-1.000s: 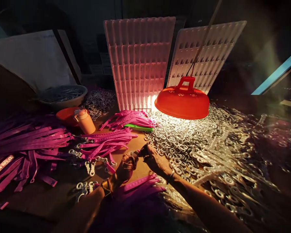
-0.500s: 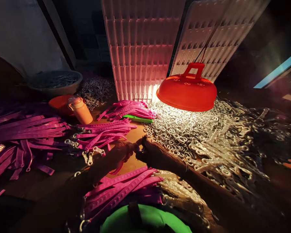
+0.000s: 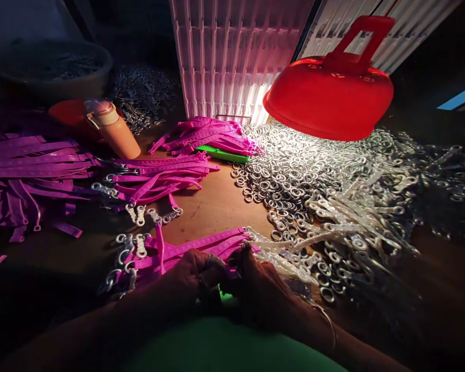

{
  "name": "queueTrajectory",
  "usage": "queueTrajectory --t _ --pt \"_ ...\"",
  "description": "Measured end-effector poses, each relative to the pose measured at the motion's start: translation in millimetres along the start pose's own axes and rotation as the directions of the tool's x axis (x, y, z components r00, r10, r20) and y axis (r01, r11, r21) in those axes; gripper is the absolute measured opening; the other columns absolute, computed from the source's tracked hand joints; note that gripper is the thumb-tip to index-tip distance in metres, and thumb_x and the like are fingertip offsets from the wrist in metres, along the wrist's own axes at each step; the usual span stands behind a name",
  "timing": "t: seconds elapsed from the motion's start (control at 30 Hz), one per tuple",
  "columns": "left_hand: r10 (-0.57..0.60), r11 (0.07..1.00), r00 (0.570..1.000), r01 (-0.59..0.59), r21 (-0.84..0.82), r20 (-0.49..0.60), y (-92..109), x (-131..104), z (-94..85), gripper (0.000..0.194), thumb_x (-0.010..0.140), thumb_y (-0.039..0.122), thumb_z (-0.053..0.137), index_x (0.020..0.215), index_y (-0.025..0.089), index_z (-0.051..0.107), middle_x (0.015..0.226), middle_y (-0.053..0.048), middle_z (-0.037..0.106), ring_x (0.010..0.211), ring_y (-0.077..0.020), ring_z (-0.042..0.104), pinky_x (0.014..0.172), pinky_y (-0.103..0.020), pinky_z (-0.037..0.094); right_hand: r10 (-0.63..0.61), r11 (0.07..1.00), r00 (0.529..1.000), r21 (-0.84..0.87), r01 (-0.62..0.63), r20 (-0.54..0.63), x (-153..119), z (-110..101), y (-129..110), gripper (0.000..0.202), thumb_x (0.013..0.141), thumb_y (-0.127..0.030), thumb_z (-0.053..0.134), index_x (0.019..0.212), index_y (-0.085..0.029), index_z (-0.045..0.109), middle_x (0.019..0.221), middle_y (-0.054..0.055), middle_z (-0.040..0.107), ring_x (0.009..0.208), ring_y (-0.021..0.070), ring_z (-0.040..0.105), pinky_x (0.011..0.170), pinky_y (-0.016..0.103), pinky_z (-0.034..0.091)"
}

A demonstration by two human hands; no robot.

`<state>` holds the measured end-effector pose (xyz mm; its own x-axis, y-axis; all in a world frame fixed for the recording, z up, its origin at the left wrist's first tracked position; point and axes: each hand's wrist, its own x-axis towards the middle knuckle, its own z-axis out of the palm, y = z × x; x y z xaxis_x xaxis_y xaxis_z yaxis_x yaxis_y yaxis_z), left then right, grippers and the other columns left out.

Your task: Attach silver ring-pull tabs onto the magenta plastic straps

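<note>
Darkness surrounds a brown table (image 3: 213, 201), lit by a red lamp (image 3: 329, 98) hanging at the upper right of the frame. Behind it, two ribbed panels (image 3: 232, 62) stand at the top centre and upper right. At the bottom centre, a person's two hands nearly meet. Between them shows a small piece of pink strap (image 3: 232, 272). The fingers of the right hand (image 3: 259, 279) pinch it; those of the left hand (image 3: 199, 271) are curled close beside it, too shadowed for me to tell whether they grip it too. A bracelet (image 3: 330, 323) circles the right wrist. Just beyond the hands lies a bundle of pink straps (image 3: 213, 243), with metal links (image 3: 140, 245) at its left end. More pink straps spread across the left side and upper centre, some resting on a green strip (image 3: 225, 154). Silvery rings (image 3: 279, 178) heap under the lamp and down the right. At the upper left, an orange bottle (image 3: 120, 135) stands before a red bowl (image 3: 67, 116).
</note>
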<state>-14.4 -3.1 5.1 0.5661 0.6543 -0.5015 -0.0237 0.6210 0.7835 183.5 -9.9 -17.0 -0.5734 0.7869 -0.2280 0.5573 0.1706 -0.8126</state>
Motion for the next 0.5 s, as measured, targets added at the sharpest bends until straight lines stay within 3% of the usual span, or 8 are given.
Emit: queueTrajectory --t 0.13,0.23,0.37,0.5 --pt "-0.007 0.984 1.0 0.005 -0.179 -0.007 -1.4 -7.0 11.0 0.036 0.079 0.045 0.064 0.075 0.009 0.062 0.065 -0.003 0.056 0.058 -0.0109 0.05 0.053 -0.023 0.034 -0.075 0.995 0.996 0.066 0.071 0.051 1.5 -0.2 -4.8 0.022 0.09 -0.033 0.04 0.105 -0.017 0.04 0.069 -0.001 0.052 0.056 0.0108 0.038 0.05 0.024 0.028" --pt "-0.064 0.968 0.998 0.062 -0.242 -0.001 -3.7 -6.1 13.4 0.036 0.074 0.043 0.069 0.069 0.009 0.06 0.059 -0.002 0.052 0.052 -0.0097 0.047 0.05 -0.022 0.032 -0.075 0.997 0.992 -0.007 0.076 0.106 1.2 -7.0 -16.6 0.009 0.083 -0.022 0.042 0.09 -0.018 0.039 0.071 0.0 0.05 0.058 0.0104 0.036 0.052 0.023 0.029" --pt "-0.081 0.963 0.997 0.077 -0.259 -0.003 -11.3 -1.6 12.6 0.036 0.067 0.039 0.074 0.06 0.01 0.055 0.052 0.001 0.046 0.046 -0.0075 0.041 0.045 -0.021 0.027 -0.01 0.995 0.985 -0.096 0.027 0.171 2.2 -14.4 -30.9 0.005 0.08 -0.014 0.04 0.08 -0.018 0.039 0.07 0.0 0.047 0.058 0.0097 0.038 0.054 0.023 0.03" --pt "-0.077 0.982 0.996 0.082 -0.168 0.036 -4.8 -2.6 6.9 0.041 0.071 0.047 0.069 0.059 0.012 0.051 0.052 0.002 0.044 0.047 -0.0073 0.037 0.045 -0.022 0.025 -0.07 0.981 0.978 -0.163 0.103 0.198 2.8 -17.8 -31.8 0.007 0.079 -0.013 0.046 0.082 -0.018 0.041 0.07 -0.002 0.047 0.056 0.0088 0.036 0.052 0.022 0.026"
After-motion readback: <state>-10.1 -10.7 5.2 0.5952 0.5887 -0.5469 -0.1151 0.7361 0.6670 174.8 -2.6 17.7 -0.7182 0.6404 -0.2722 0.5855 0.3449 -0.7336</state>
